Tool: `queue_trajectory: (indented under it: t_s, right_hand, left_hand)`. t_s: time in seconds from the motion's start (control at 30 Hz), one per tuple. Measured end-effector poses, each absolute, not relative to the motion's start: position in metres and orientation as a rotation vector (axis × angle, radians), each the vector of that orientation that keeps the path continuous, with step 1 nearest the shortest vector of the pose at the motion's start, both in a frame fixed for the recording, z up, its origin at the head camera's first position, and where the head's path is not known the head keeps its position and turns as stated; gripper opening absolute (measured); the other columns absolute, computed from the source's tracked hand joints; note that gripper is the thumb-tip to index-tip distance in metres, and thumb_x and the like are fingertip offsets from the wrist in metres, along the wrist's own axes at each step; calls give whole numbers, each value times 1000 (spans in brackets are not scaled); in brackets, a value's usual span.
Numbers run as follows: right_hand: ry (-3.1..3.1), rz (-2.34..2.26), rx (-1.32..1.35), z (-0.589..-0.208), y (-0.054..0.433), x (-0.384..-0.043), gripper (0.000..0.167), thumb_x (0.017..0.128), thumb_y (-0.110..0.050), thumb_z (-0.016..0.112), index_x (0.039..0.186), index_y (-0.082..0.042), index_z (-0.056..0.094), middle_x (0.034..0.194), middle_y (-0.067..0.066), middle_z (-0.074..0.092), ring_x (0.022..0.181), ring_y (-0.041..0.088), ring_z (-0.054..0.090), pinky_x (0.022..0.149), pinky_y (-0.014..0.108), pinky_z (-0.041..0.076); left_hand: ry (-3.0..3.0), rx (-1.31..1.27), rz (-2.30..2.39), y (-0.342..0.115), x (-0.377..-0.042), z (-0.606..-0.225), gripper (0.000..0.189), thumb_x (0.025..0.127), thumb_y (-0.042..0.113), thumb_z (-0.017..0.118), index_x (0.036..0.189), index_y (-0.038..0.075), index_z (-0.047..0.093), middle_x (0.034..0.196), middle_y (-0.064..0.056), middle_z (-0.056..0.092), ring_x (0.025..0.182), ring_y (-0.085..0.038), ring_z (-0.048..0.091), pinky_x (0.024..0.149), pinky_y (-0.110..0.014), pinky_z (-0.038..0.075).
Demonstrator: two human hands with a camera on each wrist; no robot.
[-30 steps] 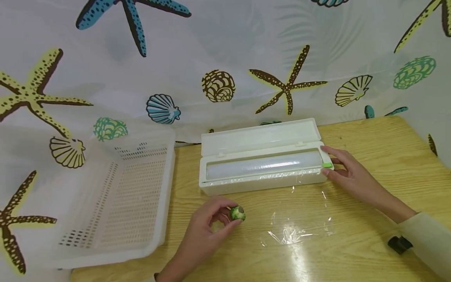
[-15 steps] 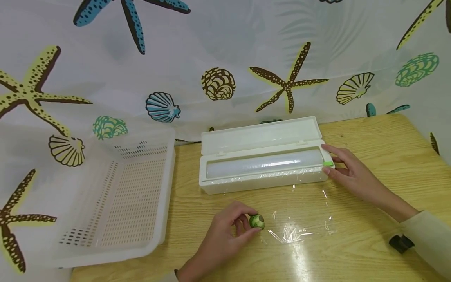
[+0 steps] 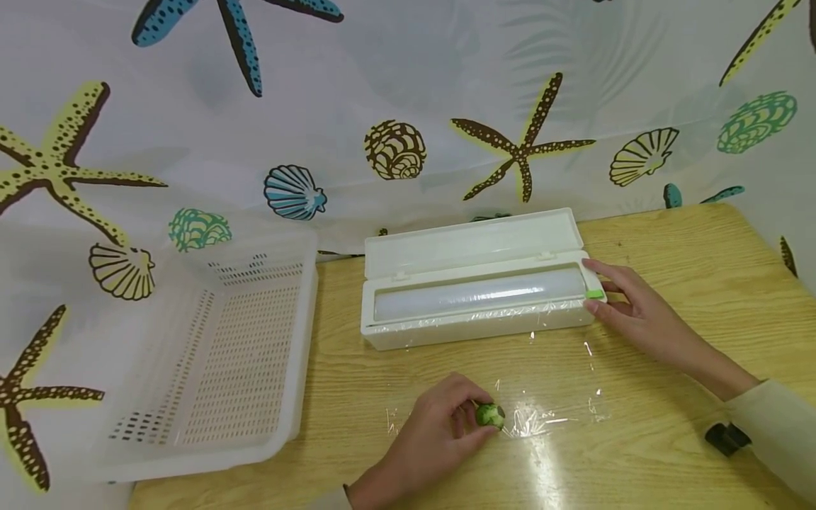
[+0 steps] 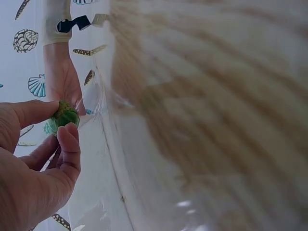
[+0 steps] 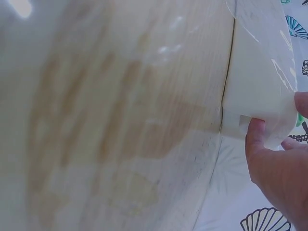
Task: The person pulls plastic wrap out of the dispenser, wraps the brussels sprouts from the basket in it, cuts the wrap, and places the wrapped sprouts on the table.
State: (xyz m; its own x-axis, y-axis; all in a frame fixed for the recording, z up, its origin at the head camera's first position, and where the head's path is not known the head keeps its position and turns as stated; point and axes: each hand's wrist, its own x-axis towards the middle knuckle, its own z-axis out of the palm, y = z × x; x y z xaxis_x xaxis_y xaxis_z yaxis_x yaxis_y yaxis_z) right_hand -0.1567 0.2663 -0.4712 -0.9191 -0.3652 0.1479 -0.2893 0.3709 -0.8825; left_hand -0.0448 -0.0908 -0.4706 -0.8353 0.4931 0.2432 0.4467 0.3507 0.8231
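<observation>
Between thumb and fingers, my left hand (image 3: 436, 432) pinches a small green Brussels sprout (image 3: 489, 416), its cut stem end facing right. The left wrist view shows the same sprout (image 4: 65, 115) at the fingertips. Hand and sprout are over a sheet of clear cling film (image 3: 542, 397) that stretches forward from a white cling film dispenser (image 3: 474, 331). The dispenser's lid (image 3: 472, 244) is raised, with the film roll (image 3: 478, 292) showing inside. My right hand (image 3: 637, 315) grips the dispenser's right end, thumb in front and fingers behind, beside a green tab (image 3: 594, 294).
At the left stands a white perforated plastic basket (image 3: 290, 354), its inside showing bare slotted mesh. The wooden table (image 3: 695, 283) runs back to a curtain (image 3: 446, 57) printed with starfish and shells. A black clip (image 3: 727, 439) is by the right sleeve.
My left hand has carried the Brussels sprout rightward and slightly nearer, out over the cling film. The right hand keeps its grip on the dispenser's end.
</observation>
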Motion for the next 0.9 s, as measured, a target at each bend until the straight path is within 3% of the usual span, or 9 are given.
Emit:
queue_trajectory:
  t_s: [0.43, 0.9]
  right_hand:
    - [2539, -1600, -582, -469, 267, -156, 68, 112, -11, 64, 172, -11, 32, 161, 25, 35, 140, 46, 47, 99, 7, 44]
    - [2544, -1596, -562, -469, 268, -156, 69, 112, -11, 64, 173, -11, 31, 162, 25, 35, 140, 47, 46, 99, 6, 42]
  left_hand:
    - [2560, 676, 1349, -77, -44, -470, 22, 91, 2, 89, 110, 2, 77, 93, 5, 58, 80, -4, 58, 69, -20, 56]
    - [2662, 742, 1227, -77, -44, -473, 28, 90, 0, 90, 114, 0, 74, 97, -1, 62, 79, -4, 58, 70, -17, 53]
